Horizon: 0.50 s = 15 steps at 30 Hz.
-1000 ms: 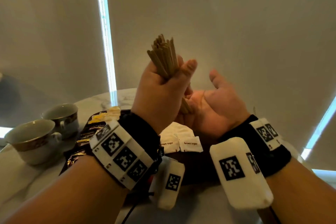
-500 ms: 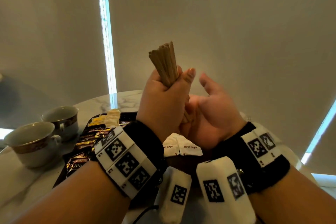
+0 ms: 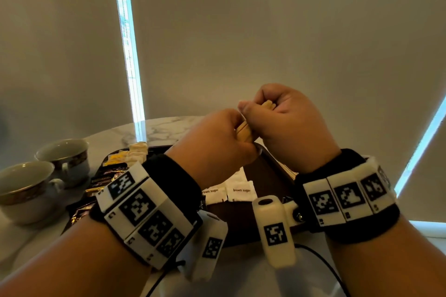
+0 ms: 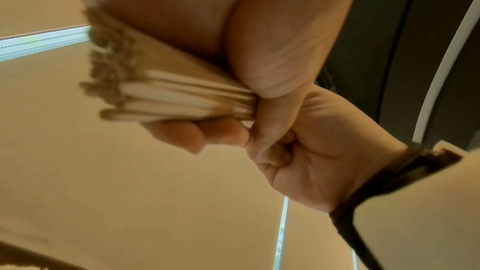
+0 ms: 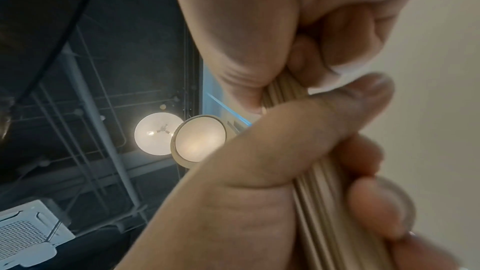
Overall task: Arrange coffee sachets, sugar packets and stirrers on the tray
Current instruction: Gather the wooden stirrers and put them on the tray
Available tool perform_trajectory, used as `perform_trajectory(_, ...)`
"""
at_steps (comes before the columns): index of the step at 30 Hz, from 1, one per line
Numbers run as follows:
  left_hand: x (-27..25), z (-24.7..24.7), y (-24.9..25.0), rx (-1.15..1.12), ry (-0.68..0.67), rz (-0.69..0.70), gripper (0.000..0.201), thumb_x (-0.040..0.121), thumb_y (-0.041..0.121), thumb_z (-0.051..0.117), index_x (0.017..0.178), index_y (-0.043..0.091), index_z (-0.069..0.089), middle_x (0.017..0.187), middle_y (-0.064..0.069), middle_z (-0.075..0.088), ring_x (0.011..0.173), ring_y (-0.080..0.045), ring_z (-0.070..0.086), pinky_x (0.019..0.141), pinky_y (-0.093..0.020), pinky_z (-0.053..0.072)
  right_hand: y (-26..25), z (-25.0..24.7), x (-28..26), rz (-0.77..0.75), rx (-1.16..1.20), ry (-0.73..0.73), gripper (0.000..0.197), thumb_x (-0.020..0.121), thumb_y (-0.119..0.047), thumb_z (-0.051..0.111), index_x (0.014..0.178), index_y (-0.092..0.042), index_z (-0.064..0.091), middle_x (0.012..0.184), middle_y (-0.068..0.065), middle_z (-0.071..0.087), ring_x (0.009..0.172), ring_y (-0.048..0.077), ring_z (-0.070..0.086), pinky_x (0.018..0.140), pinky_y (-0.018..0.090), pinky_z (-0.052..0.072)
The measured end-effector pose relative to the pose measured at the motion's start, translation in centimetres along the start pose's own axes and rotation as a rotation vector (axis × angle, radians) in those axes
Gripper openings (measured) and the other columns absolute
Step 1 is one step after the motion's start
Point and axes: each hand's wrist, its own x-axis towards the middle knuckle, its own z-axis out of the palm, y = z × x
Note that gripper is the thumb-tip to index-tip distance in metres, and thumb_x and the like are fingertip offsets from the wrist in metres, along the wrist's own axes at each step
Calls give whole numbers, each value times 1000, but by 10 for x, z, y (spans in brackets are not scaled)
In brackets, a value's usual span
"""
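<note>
A bundle of wooden stirrers [image 3: 244, 131] is held in the air above the dark brown tray [image 3: 270, 173]. My left hand [image 3: 217, 144] grips the bundle's lower part. My right hand [image 3: 282, 123] is curled round its upper end, where the tips [image 3: 268, 105] peek out beside the thumb. In the left wrist view the stirrers [image 4: 176, 97] stick out from between the two hands. The right wrist view shows my thumb [image 5: 298, 136] pressed across the stirrers [image 5: 322, 202]. White brown-sugar packets [image 3: 241, 190] lie on the tray under the hands. Dark coffee sachets [image 3: 106, 178] lie along its left side.
Two gold-rimmed cups [image 3: 62, 157] [image 3: 24, 188] stand on the marble table [image 3: 156, 130], left of the tray. Yellow and cream packets [image 3: 137, 152] sit at the tray's far left corner. A black cable [image 3: 321, 263] runs over the table's near edge.
The bundle stood upright in my left hand with the right palm open under it. Both hands have come down, and my right hand now grips the bundle's upper end.
</note>
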Motion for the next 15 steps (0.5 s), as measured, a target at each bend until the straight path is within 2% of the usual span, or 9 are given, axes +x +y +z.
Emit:
perform_trajectory(1,0,0,-1,25,20,-2,16,89,27,76,96,25,62,81,-1,68,65,-13,66,61,-28,57,2,-1,1,7,-12,26,29,92,-30,68,68,-17,55,55,-4,55,51,8,54,50,27,47)
perform_trajectory(3,0,0,-3,136,21,-10,21,93,34,72,83,30,53,74,5,61,62,-8,59,57,-20,44,5,-4,2,26,-18,80,30,92,-34,66,70,-17,55,55,-2,53,50,13,51,53,36,48)
perform_trajectory(5,0,1,-4,211,35,4,26,97,37,66,81,34,47,71,9,55,60,-5,53,55,-16,36,8,-6,4,65,18,121,30,92,-37,65,70,-19,54,54,-3,51,49,14,48,52,37,45)
perform_trajectory(10,0,3,-10,228,5,7,18,100,33,60,86,35,49,72,8,58,58,-5,54,54,-15,38,10,-4,5,137,33,23,32,94,-42,61,73,-19,56,60,-1,52,54,15,48,56,36,45)
perform_trajectory(11,0,2,-10,219,-5,5,14,100,32,60,89,33,52,71,8,58,57,-5,54,54,-15,39,9,-4,4,141,18,-1,36,94,-47,60,76,-16,57,62,1,53,56,16,49,57,36,46)
perform_trajectory(13,-1,-3,-10,200,-21,-3,8,100,31,61,93,30,57,70,8,58,55,-5,54,55,-16,41,7,-6,4,161,-29,-29,55,90,-68,49,87,-15,62,69,-1,59,60,13,53,62,35,48)
perform_trajectory(15,-1,-7,-11,198,-36,-9,13,99,32,62,87,31,56,68,8,57,51,-3,52,52,-15,42,6,-14,7,196,3,17,75,83,-87,24,100,-27,66,90,-5,67,80,10,62,74,36,51)
